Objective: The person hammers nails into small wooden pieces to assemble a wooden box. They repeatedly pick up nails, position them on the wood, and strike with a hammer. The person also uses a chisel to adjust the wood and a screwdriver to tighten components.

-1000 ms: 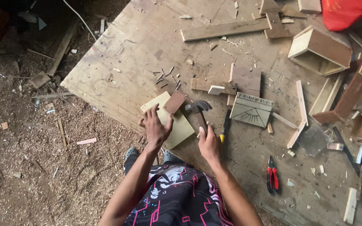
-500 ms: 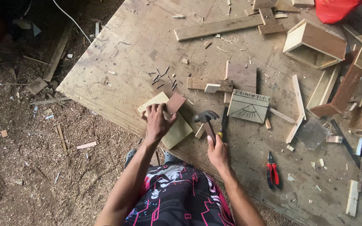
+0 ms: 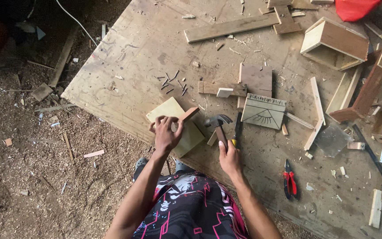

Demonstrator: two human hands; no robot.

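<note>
Right grip [image 3: 229, 156] clenched around a hammer [image 3: 219, 125]; left grip [image 3: 166, 132] pinches a small brown strip [image 3: 188, 114] against a pale board [image 3: 188, 135]. Nails [image 3: 173, 84] lie farther off on the tabletop [image 3: 155, 40].

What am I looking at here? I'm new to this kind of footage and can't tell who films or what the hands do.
A person wears a camera on the head, looking down at their own two bare hands. They work at a big worn plywood board over a sawdust floor. The left hand presses on a pale square wooden panel with a small reddish wood strip on it. The right hand grips a wooden-handled claw hammer. Nearby lie loose dark nails, red-handled pliers, wood offcuts and an open wooden box.
</note>
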